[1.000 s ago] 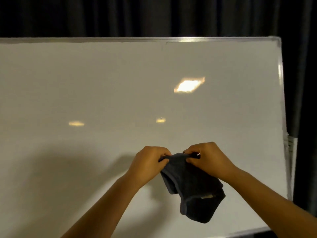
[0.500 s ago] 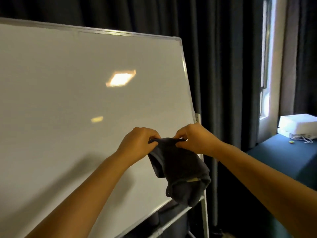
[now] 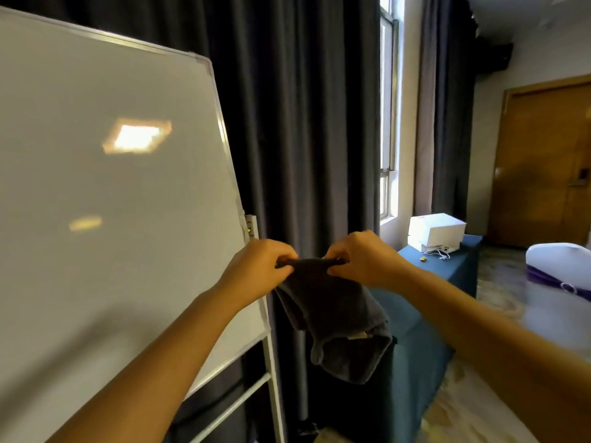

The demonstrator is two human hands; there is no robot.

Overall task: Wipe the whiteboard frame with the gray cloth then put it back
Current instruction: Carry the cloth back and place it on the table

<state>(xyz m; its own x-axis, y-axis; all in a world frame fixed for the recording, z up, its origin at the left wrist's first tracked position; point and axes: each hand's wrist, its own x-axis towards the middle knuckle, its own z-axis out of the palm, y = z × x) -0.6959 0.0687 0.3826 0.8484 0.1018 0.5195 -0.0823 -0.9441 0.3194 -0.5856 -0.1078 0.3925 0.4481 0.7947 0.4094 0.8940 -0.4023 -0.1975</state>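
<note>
The left hand (image 3: 259, 270) and the right hand (image 3: 361, 260) each pinch the top edge of the gray cloth (image 3: 335, 318), which hangs folded below them; a second ago both hands were in front of the white surface, now the view has turned right and they stand just past the right side of the whiteboard frame (image 3: 224, 135); I judge the wiping is finished or moving on to that edge; beyond stands a blue table (image 3: 447, 282) with a white box (image 3: 436, 230).
</note>
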